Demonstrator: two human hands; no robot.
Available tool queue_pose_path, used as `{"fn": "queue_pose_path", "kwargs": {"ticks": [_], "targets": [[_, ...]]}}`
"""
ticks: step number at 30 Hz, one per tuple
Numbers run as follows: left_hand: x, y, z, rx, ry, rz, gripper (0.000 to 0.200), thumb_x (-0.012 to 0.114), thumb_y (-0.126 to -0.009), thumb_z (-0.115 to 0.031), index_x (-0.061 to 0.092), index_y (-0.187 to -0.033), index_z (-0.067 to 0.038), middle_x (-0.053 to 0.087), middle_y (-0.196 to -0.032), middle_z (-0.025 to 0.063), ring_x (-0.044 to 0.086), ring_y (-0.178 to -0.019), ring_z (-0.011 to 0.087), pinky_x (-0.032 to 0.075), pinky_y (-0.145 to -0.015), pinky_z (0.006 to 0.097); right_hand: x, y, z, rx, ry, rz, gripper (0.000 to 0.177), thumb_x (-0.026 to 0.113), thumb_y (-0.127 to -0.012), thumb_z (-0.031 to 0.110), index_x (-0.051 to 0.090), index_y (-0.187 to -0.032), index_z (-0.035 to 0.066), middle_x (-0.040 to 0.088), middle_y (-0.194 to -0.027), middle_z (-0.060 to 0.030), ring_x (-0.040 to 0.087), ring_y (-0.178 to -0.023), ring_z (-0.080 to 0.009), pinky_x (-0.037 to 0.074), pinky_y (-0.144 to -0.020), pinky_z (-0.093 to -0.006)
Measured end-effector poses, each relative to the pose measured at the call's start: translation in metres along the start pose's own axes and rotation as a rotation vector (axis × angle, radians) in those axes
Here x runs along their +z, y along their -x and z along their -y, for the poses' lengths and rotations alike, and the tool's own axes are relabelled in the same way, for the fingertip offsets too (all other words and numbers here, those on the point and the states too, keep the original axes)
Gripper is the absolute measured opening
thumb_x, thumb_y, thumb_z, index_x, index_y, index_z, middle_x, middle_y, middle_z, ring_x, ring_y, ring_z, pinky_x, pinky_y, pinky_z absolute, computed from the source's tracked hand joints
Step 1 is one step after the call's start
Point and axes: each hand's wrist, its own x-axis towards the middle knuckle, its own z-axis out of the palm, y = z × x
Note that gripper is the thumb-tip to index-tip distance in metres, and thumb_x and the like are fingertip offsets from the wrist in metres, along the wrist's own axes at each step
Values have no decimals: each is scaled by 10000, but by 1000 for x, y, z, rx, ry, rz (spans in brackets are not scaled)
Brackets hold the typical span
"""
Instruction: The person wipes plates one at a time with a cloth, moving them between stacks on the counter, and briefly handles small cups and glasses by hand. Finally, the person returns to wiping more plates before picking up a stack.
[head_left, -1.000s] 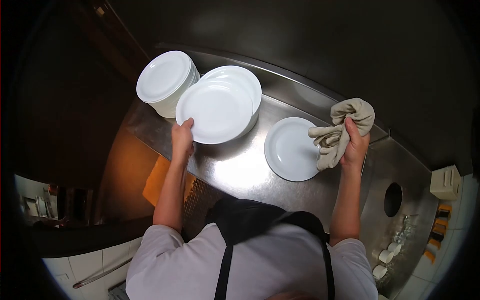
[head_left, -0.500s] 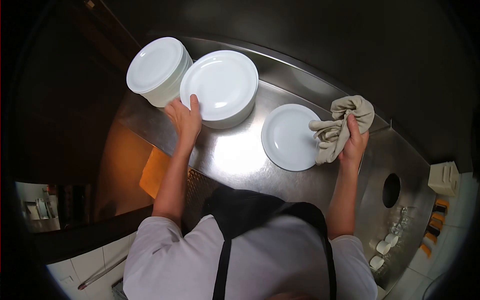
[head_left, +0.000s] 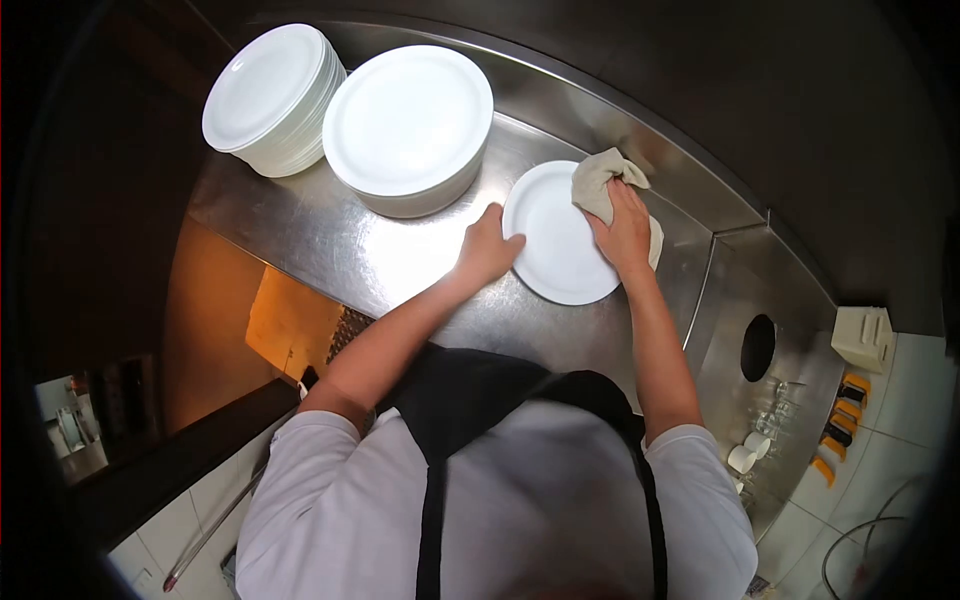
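A white plate (head_left: 553, 245) lies on the steel counter in front of me. My left hand (head_left: 486, 250) grips its left edge, the thumb over the rim and the other fingers partly hidden. On the plate's right side my right hand (head_left: 624, 235) presses a bunched beige cloth (head_left: 597, 183) against the surface, part of it hanging out past the rim. To the left stands a tall stack of white plates (head_left: 408, 120). Another stack of white plates (head_left: 268, 92) leans slightly beside it, further left.
The steel counter (head_left: 395, 280) has a raised back edge. On its right part are a dark round hole (head_left: 758, 347), white cups (head_left: 742, 458) and several glasses (head_left: 782, 402). A beige box (head_left: 862, 337) and yellow-and-black items (head_left: 838, 432) sit beyond the right edge.
My left hand has left the plate stack and moved right to the single plate's edge. My right hand has brought the cloth down onto that plate. The view has shifted slightly.
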Motion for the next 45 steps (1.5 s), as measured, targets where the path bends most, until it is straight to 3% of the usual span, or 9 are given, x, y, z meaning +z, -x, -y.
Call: {"fn": "queue_pose_path", "kwargs": {"ticks": [3, 6, 16, 19, 22, 27, 32, 38, 45], "targets": [[18, -2, -22, -141, 897, 59, 501, 623, -920, -49, 403, -1369, -14, 612, -1200, 168, 626, -1060, 265, 508, -945, 384, 9, 3, -1, 56, -9, 53, 687, 694, -864, 367, 516, -1363, -69, 533, -1388, -273, 481, -1315, -403, 319, -1139, -457], [35, -2, -44, 43, 1059, 26, 608, 551, -967, -23, 269, -1500, -104, 556, -1289, 183, 611, -1106, 276, 508, -1002, 390, 16, 6, 4, 80, 3, 45, 694, 674, -876, 403, 519, -1354, -76, 522, -1399, -275, 447, -1351, -395, 278, -1164, -468], [-10, -3, -71, 219, 934, -66, 456, 467, -1065, -320, 435, -1426, -44, 616, -1254, 128, 622, -1095, 192, 531, -953, 367, -9, 69, 42, -206, -234, 153, 717, 717, -762, 173, 492, -1419, -5, 456, -1479, -249, 344, -1438, -402, 146, -1211, -539], [-21, 15, -86, 212, 787, 64, 501, 491, -1050, -371, 459, -1415, -29, 619, -1249, 124, 614, -1102, 185, 519, -941, 340, -30, 16, 20, 115, 28, -148, 799, 702, -773, 184, 392, -1476, -34, 338, -1551, -266, 224, -1483, -427, 120, -1213, -545], [-2, 21, -92, 367, 685, 70, 482, 479, -1062, -334, 450, -1416, -9, 618, -1252, 116, 604, -1098, 175, 503, -927, 316, -44, -30, 81, -83, -245, -360, 729, 692, -793, 191, 442, -1438, -37, 363, -1529, -279, 250, -1464, -451, 137, -1215, -526], [-58, 25, -111, 383, 875, -5, 500, 442, -1063, -365, 389, -1434, -34, 578, -1302, 133, 612, -1146, 234, 523, -959, 363, -40, 23, 110, -271, -470, 81, 566, 737, -830, 290, 599, -1286, -16, 485, -1442, -221, 375, -1397, -401, 192, -1198, -545], [-59, 21, -99, 447, 737, -36, 526, 439, -1052, -404, 404, -1421, -31, 596, -1271, 143, 616, -1147, 243, 543, -954, 392, -68, -48, 115, -216, -248, -375, 805, 785, -750, 267, 449, -1397, -75, 437, -1463, -278, 393, -1385, -411, 219, -1202, -506], [-100, 35, -127, 575, 903, -41, 559, 479, -1038, -420, 433, -1420, -14, 617, -1248, 125, 636, -1068, 196, 540, -915, 351, -49, 9, 113, -393, -237, 165, 749, 674, -797, 226, 426, -1466, -3, 336, -1557, -253, 269, -1471, -408, 153, -1224, -487], [-96, 8, -89, 572, 737, -39, 556, 515, -1030, -394, 445, -1444, -30, 643, -1210, 112, 639, -1052, 170, 536, -897, 330, -67, -35, 162, -473, -415, -258, 685, 687, -810, 168, 468, -1439, 8, 427, -1512, -202, 310, -1463, -371, 169, -1207, -534]]}}
